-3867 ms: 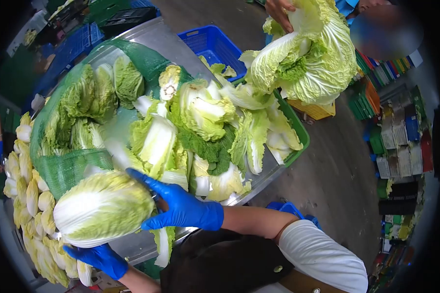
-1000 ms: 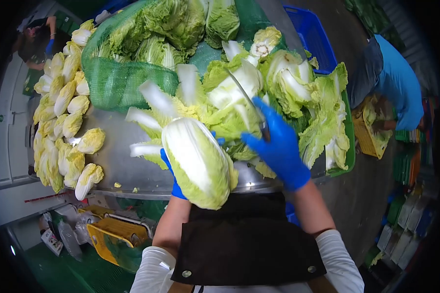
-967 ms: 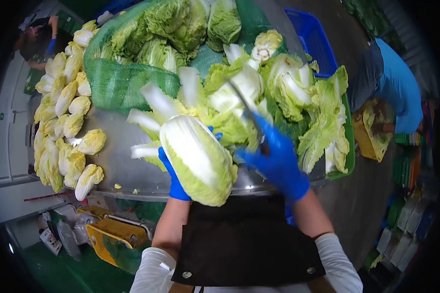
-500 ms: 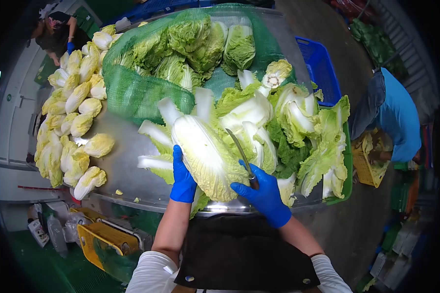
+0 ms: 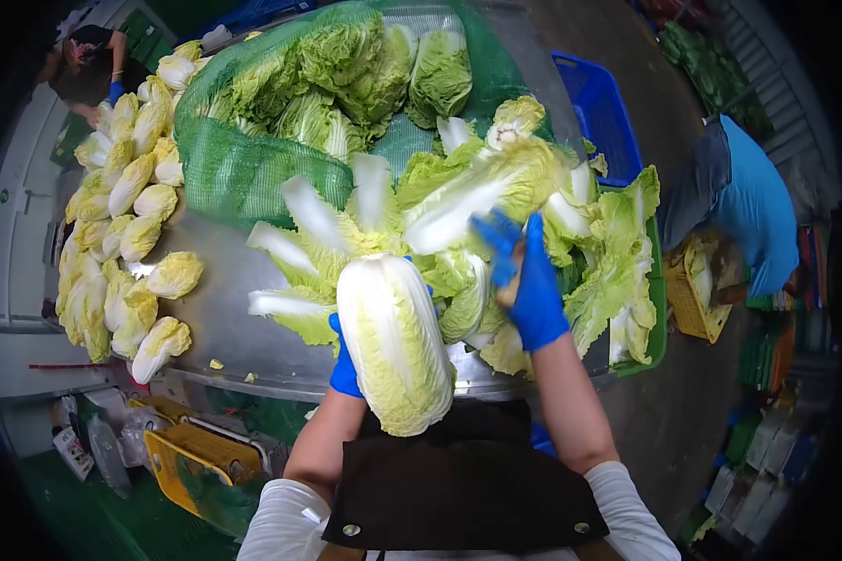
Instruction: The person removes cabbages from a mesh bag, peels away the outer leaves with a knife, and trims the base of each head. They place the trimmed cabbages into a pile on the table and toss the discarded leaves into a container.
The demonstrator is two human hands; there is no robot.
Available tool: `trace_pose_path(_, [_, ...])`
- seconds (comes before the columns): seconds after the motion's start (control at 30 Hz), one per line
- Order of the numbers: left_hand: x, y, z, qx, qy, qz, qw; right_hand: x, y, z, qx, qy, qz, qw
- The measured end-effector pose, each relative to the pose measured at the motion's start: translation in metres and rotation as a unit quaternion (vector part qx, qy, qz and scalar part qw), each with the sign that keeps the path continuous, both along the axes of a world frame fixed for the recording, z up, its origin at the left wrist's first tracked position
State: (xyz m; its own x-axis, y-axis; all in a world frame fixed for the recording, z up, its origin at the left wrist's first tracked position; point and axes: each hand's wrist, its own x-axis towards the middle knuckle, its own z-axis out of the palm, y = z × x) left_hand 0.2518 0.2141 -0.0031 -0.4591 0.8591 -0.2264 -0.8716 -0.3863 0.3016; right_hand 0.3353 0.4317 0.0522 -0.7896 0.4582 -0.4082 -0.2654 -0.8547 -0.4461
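Note:
My left hand (image 5: 345, 370), in a blue glove, grips a whole napa cabbage (image 5: 393, 341) from underneath, holding it over the near edge of the steel table (image 5: 210, 318). My right hand (image 5: 530, 280), also gloved, is raised to the right of the cabbage and blurred. It is closed around the brown handle of a knife (image 5: 509, 290); the blade is not visible. A loose outer leaf (image 5: 468, 198) streaks in blur just above that hand. Cut leaves (image 5: 299, 252) lie fanned on the table behind the cabbage.
A green net sack (image 5: 253, 173) of cabbages fills the table's far side. Trimmed cabbages (image 5: 112, 234) are piled at left. A blue crate (image 5: 601, 112), a green crate (image 5: 661, 323) and a yellow basket (image 5: 685, 299) stand right, beside a person in blue (image 5: 758, 210). Another person (image 5: 84, 65) works far left.
My right hand has lifted up and away from the cabbage's base with the knife, and a leaf flies off toward the heap. The cabbage has been pulled nearer to me.

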Motion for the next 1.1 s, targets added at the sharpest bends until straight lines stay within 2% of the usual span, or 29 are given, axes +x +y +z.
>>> trace_pose_path(0.03, [-0.005, 0.0, 0.003, -0.043, 0.006, 0.021, 0.999, 0.002, -0.012, -0.003, 0.013, -0.059, 0.017, 0.998])
trace_pose_path(0.07, [-0.007, 0.0, 0.007, -0.089, 0.01, 0.041, 0.995, 0.01, -0.026, 0.004, 0.117, -0.105, 0.105, 0.982])
trace_pose_path(0.13, [-0.012, 0.006, 0.017, -0.08, 0.094, 0.026, 0.992, 0.026, -0.052, 0.023, 0.313, -0.189, 0.27, 0.891])
trace_pose_path(0.17, [-0.013, 0.008, 0.019, -0.075, 0.136, 0.018, 0.988, 0.024, -0.057, 0.02, 0.326, -0.153, 0.24, 0.902])
trace_pose_path(0.23, [-0.01, 0.006, 0.014, -0.014, 0.066, 0.013, 0.998, 0.021, -0.064, 0.01, 0.347, -0.084, 0.174, 0.918])
trace_pose_path(0.33, [-0.002, 0.009, 0.016, 0.144, -0.104, 0.006, 0.984, 0.018, -0.062, 0.003, 0.363, -0.08, 0.166, 0.913])
trace_pose_path(0.37, [-0.001, 0.01, 0.019, 0.138, -0.099, 0.003, 0.986, 0.017, -0.068, -0.001, 0.383, -0.073, 0.16, 0.907])
trace_pose_path(0.4, [-0.001, 0.01, 0.022, 0.131, -0.094, 0.001, 0.987, 0.021, -0.066, 0.003, 0.334, -0.103, 0.171, 0.921])
trace_pose_path(0.43, [-0.004, 0.008, 0.026, 0.054, -0.018, -0.004, 0.998, 0.022, -0.062, 0.029, 0.285, -0.132, 0.182, 0.932])
trace_pose_path(0.47, [-0.007, 0.008, 0.029, -0.023, 0.06, -0.009, 0.998, 0.026, -0.06, 0.026, 0.274, -0.135, 0.18, 0.935])
trace_pose_path(0.5, [-0.007, 0.01, 0.029, -0.016, 0.054, 0.007, 0.998, 0.03, -0.059, 0.023, 0.263, -0.139, 0.179, 0.938])
trace_pose_path(0.57, [-0.003, 0.014, 0.028, -0.004, 0.041, 0.035, 0.999, 0.03, -0.07, 0.022, 0.343, -0.094, 0.222, 0.908])
trace_pose_path(0.6, [-0.004, 0.013, 0.029, -0.017, 0.036, 0.004, 0.999, 0.03, -0.073, 0.022, 0.381, -0.072, 0.239, 0.89])
trace_pose_path(0.63, [-0.008, 0.009, 0.029, -0.028, 0.032, -0.026, 0.999, 0.032, -0.068, 0.016, 0.416, -0.097, 0.271, 0.863])
trace_pose_path(0.67, [-0.012, 0.004, 0.03, -0.039, 0.027, -0.054, 0.997, 0.034, -0.066, 0.015, 0.379, -0.093, 0.254, 0.885])
trace_pose_path(0.73, [-0.019, -0.024, 0.013, -0.128, 0.11, -0.03, 0.985, 0.037, -0.066, 0.012, 0.298, -0.085, 0.22, 0.925])
trace_pose_path(0.77, [-0.019, -0.033, 0.009, -0.172, 0.153, -0.017, 0.973, 0.038, -0.07, 0.002, 0.303, -0.083, 0.185, 0.931])
trace_pose_path(0.87, [-0.002, -0.048, 0.014, -0.238, 0.114, -0.039, 0.964, 0.039, -0.068, -0.002, 0.396, -0.175, 0.225, 0.873])
trace_pose_path(0.9, [0.004, -0.044, 0.018, -0.226, 0.068, -0.011, 0.972, 0.035, -0.064, 0.003, 0.405, -0.164, 0.218, 0.873])
trace_pose_path(0.97, [0.009, -0.034, 0.027, -0.23, 0.084, 0.02, 0.969, 0.034, -0.064, 0.018, 0.417, -0.147, 0.208, 0.873])
trace_pose_path(1.07, [0.007, -0.02, 0.03, -0.23, 0.165, 0.04, 0.958, 0.03, -0.07, 0.029, 0.604, -0.196, 0.254, 0.73])
trace_pose_path(1.1, [0.007, -0.019, 0.03, -0.231, 0.2, 0.043, 0.951, 0.03, -0.066, 0.032, 0.604, -0.195, 0.266, 0.726])
